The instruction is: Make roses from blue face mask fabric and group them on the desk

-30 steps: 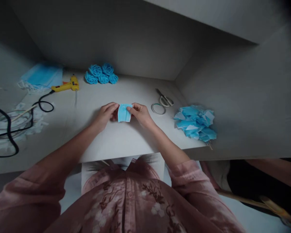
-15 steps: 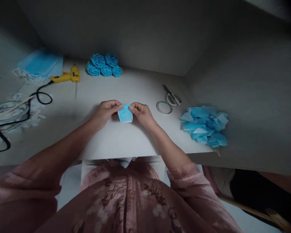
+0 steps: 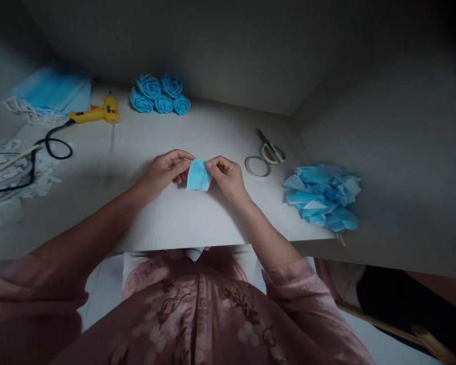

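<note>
A small light-blue piece of material (image 3: 198, 176) with a white lower edge hangs between my hands above the white table (image 3: 213, 223). My left hand (image 3: 167, 170) pinches its upper left corner between thumb and fingers. On the other side, my right hand (image 3: 228, 175) grips the upper right edge, thumb in front. The fingertips behind the piece are partly hidden.
Blue rosettes (image 3: 163, 103) sit at the back, with a yellow glue gun (image 3: 95, 114) and a stack of blue masks (image 3: 51, 91) to their left. Scissors (image 3: 271, 151), a ring (image 3: 257, 166) and crumpled blue pieces (image 3: 323, 197) lie right. White scraps (image 3: 41, 175) lie left.
The blue piece has turned a little, its right side now curling back. My right hand has shifted slightly right, and the camera view has moved slightly.
</note>
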The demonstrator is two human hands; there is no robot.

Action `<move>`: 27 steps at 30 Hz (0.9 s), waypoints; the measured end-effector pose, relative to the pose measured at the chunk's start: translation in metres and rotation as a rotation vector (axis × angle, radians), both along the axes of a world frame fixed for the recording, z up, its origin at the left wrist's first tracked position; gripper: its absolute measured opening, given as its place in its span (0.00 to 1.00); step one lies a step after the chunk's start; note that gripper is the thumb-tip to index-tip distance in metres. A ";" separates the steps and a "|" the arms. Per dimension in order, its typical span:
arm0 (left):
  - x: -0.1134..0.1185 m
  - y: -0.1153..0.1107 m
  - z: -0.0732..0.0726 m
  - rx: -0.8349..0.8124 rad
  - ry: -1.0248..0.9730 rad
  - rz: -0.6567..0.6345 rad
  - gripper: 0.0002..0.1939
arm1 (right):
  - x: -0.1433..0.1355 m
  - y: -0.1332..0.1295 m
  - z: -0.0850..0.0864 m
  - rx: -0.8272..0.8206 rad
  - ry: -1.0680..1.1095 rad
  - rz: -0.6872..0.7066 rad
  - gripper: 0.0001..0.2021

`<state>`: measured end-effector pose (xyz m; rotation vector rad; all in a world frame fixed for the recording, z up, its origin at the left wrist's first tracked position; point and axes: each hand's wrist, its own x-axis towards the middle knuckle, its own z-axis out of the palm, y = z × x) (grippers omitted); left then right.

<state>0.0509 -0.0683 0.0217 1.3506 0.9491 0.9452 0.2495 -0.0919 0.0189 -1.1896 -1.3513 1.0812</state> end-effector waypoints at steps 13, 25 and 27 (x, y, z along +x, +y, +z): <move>0.003 -0.001 0.000 0.018 0.033 0.062 0.12 | 0.003 -0.001 0.001 -0.029 0.108 0.056 0.28; 0.005 -0.001 -0.003 0.015 -0.033 -0.033 0.13 | -0.001 0.002 -0.003 0.023 0.053 0.043 0.32; 0.005 -0.001 -0.003 0.011 -0.047 -0.037 0.14 | 0.000 0.003 -0.004 -0.012 0.093 0.054 0.32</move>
